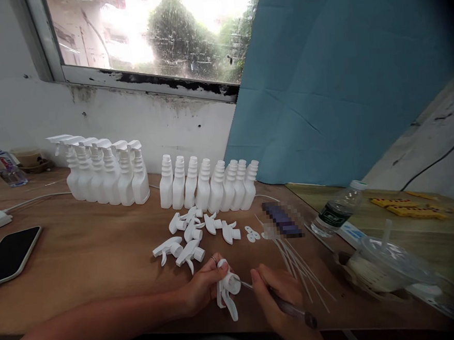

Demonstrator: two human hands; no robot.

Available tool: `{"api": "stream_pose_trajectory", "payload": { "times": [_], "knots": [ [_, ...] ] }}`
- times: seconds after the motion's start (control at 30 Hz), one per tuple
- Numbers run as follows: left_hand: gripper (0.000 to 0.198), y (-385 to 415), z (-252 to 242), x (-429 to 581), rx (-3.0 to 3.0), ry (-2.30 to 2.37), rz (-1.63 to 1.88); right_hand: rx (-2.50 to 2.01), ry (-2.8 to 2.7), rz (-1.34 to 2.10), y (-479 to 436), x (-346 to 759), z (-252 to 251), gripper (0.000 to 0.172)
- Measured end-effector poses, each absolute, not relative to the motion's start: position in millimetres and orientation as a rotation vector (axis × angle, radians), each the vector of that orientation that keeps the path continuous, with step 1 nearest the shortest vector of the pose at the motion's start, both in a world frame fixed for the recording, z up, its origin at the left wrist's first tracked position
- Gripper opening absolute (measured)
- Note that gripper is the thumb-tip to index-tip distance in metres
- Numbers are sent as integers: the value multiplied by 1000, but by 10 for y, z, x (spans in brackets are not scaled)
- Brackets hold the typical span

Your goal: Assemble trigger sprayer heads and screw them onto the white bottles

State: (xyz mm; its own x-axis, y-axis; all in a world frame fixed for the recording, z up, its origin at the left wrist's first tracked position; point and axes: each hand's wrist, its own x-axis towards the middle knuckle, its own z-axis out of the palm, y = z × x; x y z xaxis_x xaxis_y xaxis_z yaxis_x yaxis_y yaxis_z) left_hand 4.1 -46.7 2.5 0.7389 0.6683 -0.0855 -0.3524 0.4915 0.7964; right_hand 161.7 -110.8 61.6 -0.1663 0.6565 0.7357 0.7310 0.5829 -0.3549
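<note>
My left hand (204, 288) is closed around a white trigger spray head (228, 286), whose round collar faces right and whose trigger hangs down. In my right hand (277, 296) is a thin metal tool with a dark handle (293, 311), like a screwdriver. Its tip reaches the collar opening; how far it goes in, I cannot tell. Beyond my left hand lie several loose spray heads (192, 232). Small white ring-shaped discs (251, 234) sit to their right. Thin white tubes (299, 268) lie behind and beside my right hand.
Bottles with spray heads (111, 178) stand in a row at the back left; open-necked bottles (204, 187) stand to their right. A phone (12, 255) lies at left. On the right are a water bottle (336, 211) and a lidded cup with straw (385, 265).
</note>
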Motion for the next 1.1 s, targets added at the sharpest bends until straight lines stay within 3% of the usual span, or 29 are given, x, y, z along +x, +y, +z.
{"api": "stream_pose_trajectory", "payload": {
  "times": [0.2,0.43,0.63,0.83,1.0,1.1],
  "knots": [
    [45,-475,20,49,867,421,604,-1184,-1740,38,-1125,1605,573,42],
    [41,-437,-9,33,791,374,529,-1160,-1450,674,-1002,1596,283,46],
    [41,-378,57,-7,705,359,469,-824,-1803,349,-979,1610,576,20],
    [43,-363,44,-7,747,321,326,-566,-1901,431,-970,1645,647,33],
    [32,-245,201,-88,861,287,500,-715,-1536,504,-921,1823,391,50],
    [35,-37,392,-226,1049,362,683,-992,-1294,405,-814,2019,305,51]
  ]
}}
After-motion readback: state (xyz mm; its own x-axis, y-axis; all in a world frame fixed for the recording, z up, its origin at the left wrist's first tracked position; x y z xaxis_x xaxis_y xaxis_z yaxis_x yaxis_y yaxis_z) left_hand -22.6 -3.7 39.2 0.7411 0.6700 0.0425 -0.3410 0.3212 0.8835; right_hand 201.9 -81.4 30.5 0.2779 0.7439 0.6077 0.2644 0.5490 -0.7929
